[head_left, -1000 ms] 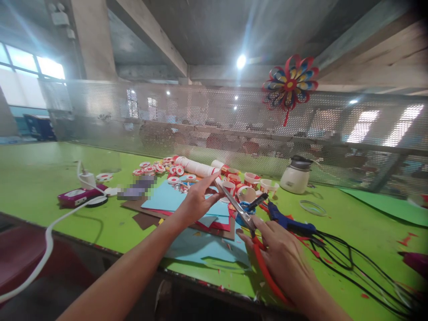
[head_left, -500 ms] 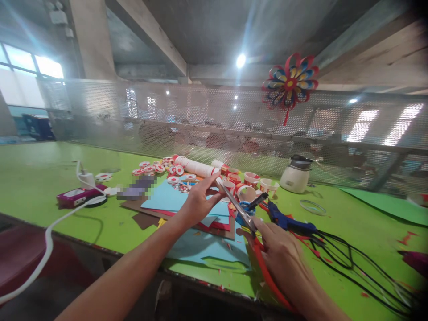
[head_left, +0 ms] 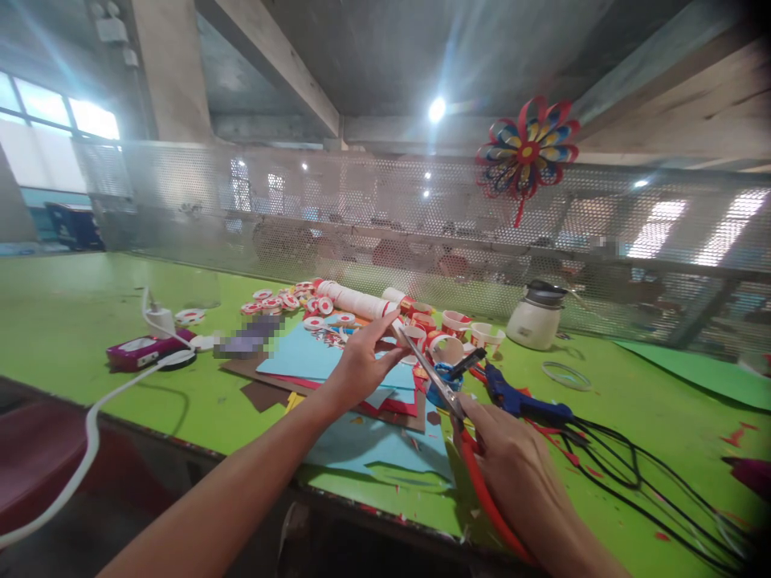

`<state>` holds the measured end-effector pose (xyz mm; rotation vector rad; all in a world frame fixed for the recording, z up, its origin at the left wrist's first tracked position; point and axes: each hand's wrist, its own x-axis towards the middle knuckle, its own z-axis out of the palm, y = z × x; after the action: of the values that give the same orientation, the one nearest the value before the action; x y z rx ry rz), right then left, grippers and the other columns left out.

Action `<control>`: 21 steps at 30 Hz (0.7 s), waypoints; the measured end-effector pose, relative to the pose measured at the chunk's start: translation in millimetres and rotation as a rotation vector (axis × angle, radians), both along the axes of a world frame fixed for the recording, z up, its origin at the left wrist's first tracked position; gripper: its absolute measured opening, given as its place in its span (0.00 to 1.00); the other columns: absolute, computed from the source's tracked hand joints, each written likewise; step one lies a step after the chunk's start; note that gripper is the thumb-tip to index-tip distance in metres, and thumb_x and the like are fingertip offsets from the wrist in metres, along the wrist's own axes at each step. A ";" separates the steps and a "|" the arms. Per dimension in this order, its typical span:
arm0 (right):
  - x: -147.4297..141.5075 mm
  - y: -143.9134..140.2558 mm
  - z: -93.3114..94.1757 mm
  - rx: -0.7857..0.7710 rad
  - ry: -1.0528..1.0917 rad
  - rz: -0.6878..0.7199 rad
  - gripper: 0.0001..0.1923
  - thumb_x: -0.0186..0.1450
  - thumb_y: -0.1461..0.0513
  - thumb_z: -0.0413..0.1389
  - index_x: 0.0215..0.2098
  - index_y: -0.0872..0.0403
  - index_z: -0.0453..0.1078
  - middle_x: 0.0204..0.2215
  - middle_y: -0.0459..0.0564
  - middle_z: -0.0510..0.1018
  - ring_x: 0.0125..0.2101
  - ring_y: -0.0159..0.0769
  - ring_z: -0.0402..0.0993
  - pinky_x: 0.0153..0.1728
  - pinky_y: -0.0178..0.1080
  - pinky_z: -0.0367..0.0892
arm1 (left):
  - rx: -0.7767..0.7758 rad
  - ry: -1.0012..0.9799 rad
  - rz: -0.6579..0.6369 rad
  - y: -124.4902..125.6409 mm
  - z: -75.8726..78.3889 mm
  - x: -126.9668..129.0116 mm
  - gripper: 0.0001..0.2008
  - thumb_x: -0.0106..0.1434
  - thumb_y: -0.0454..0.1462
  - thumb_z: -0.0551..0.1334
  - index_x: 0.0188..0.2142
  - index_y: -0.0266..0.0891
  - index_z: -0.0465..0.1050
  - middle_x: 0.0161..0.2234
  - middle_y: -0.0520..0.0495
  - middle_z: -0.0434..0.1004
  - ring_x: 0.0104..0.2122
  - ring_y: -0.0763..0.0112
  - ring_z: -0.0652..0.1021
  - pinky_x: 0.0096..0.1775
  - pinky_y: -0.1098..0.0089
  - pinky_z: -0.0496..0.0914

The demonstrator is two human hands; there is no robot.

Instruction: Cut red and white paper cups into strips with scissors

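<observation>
Head view: landmark is the light-blue sheet (head_left: 301, 361) topping a stack of red and brown paper on the green counter (head_left: 205, 401). Left hand (head_left: 360, 365) hangs over the right part of that sheet, index finger stretched out, thumb below with a gap between; whether the fingers pinch something small at the tips, cannot tell. Right hand (head_left: 506, 453) is at the sheet's near right, fingers wrapped round the red-orange handles of the scissors (head_left: 444, 392). Scissors slant across the sheet's right edge, tips close by the left fingertips; blades look nearly together. Behind the sheet: long white roll (head_left: 355, 300), with red-and-white discs (head_left: 271, 303) at its far left. Right and behind: paper cups (head_left: 454, 321), some tipped over, then a white jug (head_left: 535, 323) with dark lid. Right of sheet: blue glue gun (head_left: 530, 401), black cable trailing nearer. Left of sheet: a pixelated flat item (head_left: 248, 335), then a purple box (head_left: 141, 352) and white cable (head_left: 124, 392). High above, right of sheet: multicoloured flower ornament (head_left: 528, 152).
</observation>
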<state>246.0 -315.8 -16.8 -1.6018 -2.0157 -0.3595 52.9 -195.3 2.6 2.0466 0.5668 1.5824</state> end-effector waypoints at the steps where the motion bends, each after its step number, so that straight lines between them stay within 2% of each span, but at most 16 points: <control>1: -0.5 -0.5 0.9 -0.006 0.002 0.005 0.15 0.61 0.63 0.51 0.45 0.53 0.72 0.28 0.52 0.78 0.28 0.46 0.74 0.28 0.42 0.65 | 0.004 0.004 0.005 0.1 0.1 0.0 0.28 0.57 0.41 0.63 0.56 0.34 0.62 0.48 0.37 0.73 0.44 0.63 0.76 0.45 0.63 0.73; 4: -1.6 -1.4 2.6 -0.025 -0.004 0.003 0.16 0.61 0.64 0.50 0.45 0.53 0.72 0.30 0.54 0.79 0.29 0.47 0.75 0.28 0.43 0.66 | 0.019 0.021 0.014 -0.3 0.9 -0.2 0.27 0.57 0.41 0.63 0.56 0.35 0.63 0.49 0.38 0.72 0.44 0.63 0.75 0.45 0.63 0.73; 8: -1.8 -1.3 2.6 -0.041 -0.007 -0.020 0.17 0.61 0.65 0.47 0.45 0.54 0.72 0.33 0.57 0.80 0.31 0.49 0.76 0.31 0.45 0.67 | 0.029 0.028 0.019 -0.8 0.8 -0.4 0.28 0.58 0.40 0.63 0.56 0.34 0.62 0.45 0.39 0.74 0.41 0.66 0.76 0.44 0.64 0.73; 15: 1.3 2.9 -0.5 -0.046 0.028 -0.004 0.16 0.61 0.63 0.49 0.45 0.53 0.72 0.37 0.58 0.80 0.34 0.50 0.75 0.34 0.46 0.67 | 0.043 0.005 0.045 2.6 -0.5 -0.8 0.28 0.56 0.41 0.64 0.55 0.35 0.63 0.47 0.39 0.72 0.42 0.64 0.76 0.43 0.65 0.73; 18: 2.8 6.2 -1.4 -0.091 0.086 0.034 0.17 0.61 0.64 0.48 0.46 0.52 0.72 0.38 0.55 0.80 0.35 0.48 0.76 0.35 0.44 0.67 | -0.002 0.012 0.048 3.7 1.9 -2.4 0.27 0.56 0.41 0.64 0.55 0.35 0.63 0.45 0.39 0.73 0.39 0.66 0.76 0.41 0.66 0.74; 21: 3.8 8.4 0.3 -0.126 0.172 0.109 0.17 0.61 0.62 0.49 0.45 0.52 0.73 0.32 0.51 0.82 0.30 0.43 0.77 0.31 0.39 0.68 | -0.103 -0.013 0.001 2.8 7.7 -5.5 0.27 0.55 0.39 0.65 0.54 0.36 0.62 0.40 0.42 0.73 0.37 0.69 0.75 0.38 0.69 0.72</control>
<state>249.8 -307.3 -16.5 -1.5321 -2.0158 -0.0529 47.4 -192.5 10.3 1.9587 0.6312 1.5332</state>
